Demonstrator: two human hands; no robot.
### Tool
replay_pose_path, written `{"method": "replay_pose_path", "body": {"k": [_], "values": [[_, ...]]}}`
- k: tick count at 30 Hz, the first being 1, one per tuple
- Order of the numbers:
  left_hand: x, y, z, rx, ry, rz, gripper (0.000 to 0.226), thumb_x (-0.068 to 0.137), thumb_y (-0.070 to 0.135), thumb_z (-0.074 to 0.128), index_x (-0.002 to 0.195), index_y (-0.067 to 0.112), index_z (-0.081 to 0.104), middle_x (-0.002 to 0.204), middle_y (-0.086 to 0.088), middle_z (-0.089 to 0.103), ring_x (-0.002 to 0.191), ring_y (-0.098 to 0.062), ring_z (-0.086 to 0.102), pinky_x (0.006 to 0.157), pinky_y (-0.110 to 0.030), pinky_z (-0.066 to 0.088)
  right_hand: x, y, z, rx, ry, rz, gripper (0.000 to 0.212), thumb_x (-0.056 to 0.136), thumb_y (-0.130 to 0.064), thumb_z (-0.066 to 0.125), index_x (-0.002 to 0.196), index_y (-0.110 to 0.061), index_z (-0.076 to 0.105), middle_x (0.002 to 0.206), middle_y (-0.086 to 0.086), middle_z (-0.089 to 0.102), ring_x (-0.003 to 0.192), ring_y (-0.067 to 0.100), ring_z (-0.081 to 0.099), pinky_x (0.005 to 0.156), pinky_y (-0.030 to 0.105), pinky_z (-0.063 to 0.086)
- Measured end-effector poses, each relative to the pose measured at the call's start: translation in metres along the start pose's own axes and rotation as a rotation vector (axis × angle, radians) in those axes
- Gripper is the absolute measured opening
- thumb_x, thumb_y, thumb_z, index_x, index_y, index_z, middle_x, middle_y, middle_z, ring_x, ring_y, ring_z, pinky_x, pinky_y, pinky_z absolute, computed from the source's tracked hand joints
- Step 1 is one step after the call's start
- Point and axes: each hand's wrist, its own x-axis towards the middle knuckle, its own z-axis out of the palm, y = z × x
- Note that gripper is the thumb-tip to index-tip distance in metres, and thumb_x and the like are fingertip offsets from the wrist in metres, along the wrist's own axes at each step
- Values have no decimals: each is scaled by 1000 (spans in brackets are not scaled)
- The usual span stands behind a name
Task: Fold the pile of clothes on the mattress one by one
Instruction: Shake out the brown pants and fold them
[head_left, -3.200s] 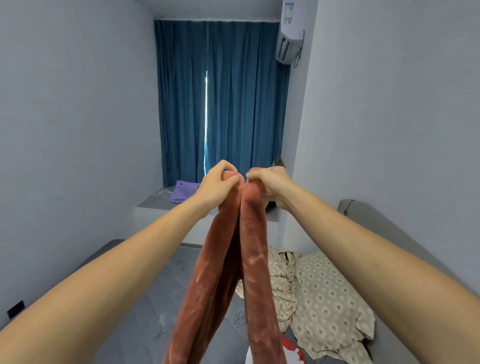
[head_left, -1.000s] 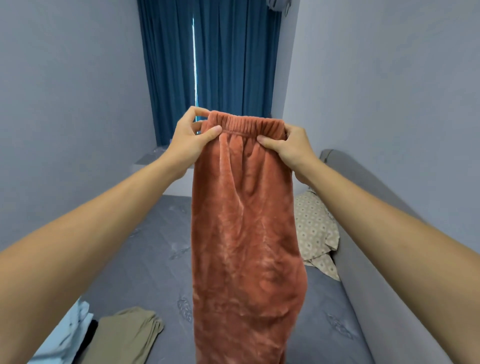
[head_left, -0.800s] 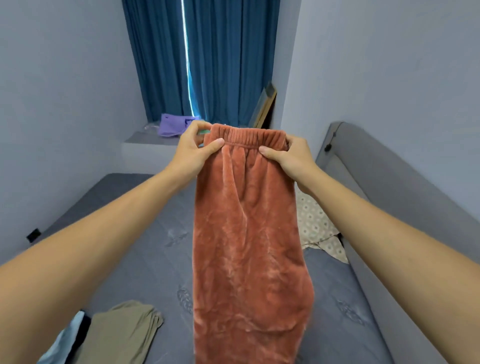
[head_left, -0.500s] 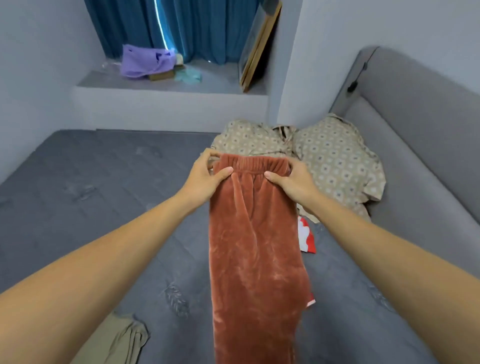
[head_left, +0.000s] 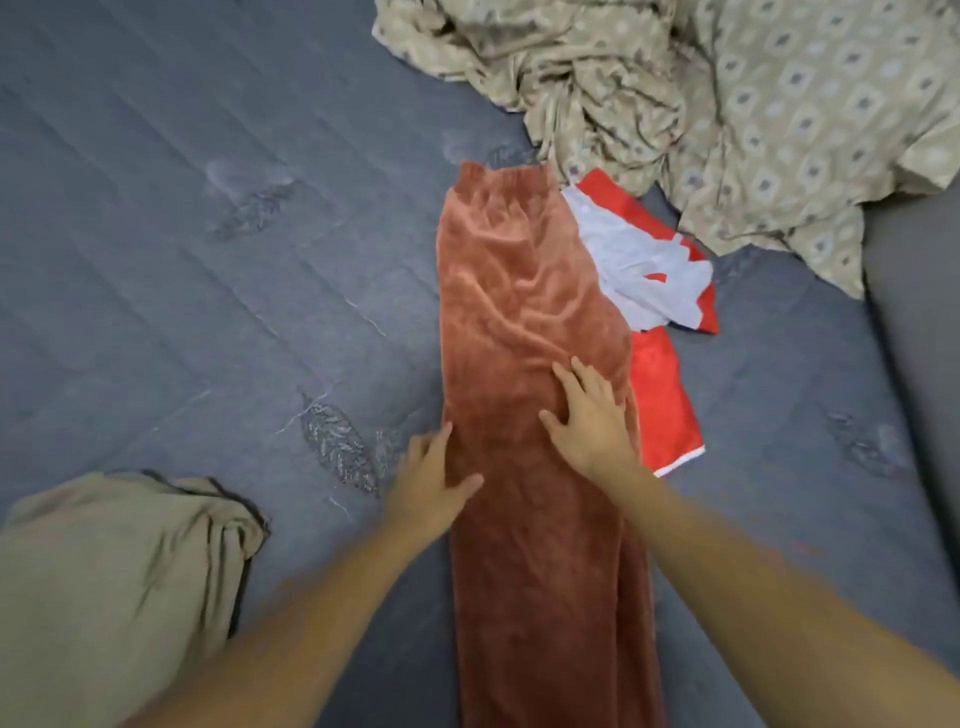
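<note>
Rust velvet trousers (head_left: 524, 312) lie under both flat hands.

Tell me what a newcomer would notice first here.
The rust-red velvet trousers stretch down the middle of the grey mattress, with the left hand at their edge and the right hand flat on them. Beside them lies a red-and-white garment, below a crumpled beige patterned cloth.

A home bedroom: grey quilted mattress (head_left: 208, 260) strewn with loose clothes (head_left: 753, 104).
</note>
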Motion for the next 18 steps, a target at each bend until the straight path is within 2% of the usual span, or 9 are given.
{"method": "replay_pose_path", "body": {"k": [2,5,10,13,16,18], "values": [[-41,-33,34,12,5,19,86,94,42,73,164,30,24,154,3,35,147,-31,32,125,-47,24,-33,12,20,-34,43,-1,72,98,-36,64,162,-22,34,172,5,20,159,28,16,129,40,14],[-79,-56,68,-52,5,46,85,95,40,72,164,33,23,154,11,34,148,-25,29,126,-40,18,-67,22,39,-55,100,4,74,99,-36,63,164,-23,29,173,3,19,160,27,15,129,46,17],[-121,-67,102,-323,-18,66,90,95,25,73,165,33,18,165,12,29,153,-8,27,126,-34,26,-113,32,67,-2,169,24,78,98,-30,66,165,-22,26,173,4,16,159,30,14,130,45,15],[-136,-76,116,-481,-29,61,92,97,21,72,165,33,13,162,15,35,146,-4,38,122,-34,34,-146,43,85,101,225,81,83,97,-30,67,165,-31,20,173,-2,12,158,26,14,125,50,27],[-143,-93,132,-560,-37,-19,72,98,24,71,157,29,29,141,15,53,128,-6,55,109,-32,46,-184,54,110,203,271,175,88,95,-29,70,164,-37,16,160,0,25,147,28,28,116,50,37],[-151,-106,144,-560,-23,-26,52,99,26,71,144,29,44,131,15,61,121,-6,62,103,-31,52,-209,59,125,300,282,221,84,96,-28,70,163,-33,20,144,6,37,136,28,39,113,46,38]]}}
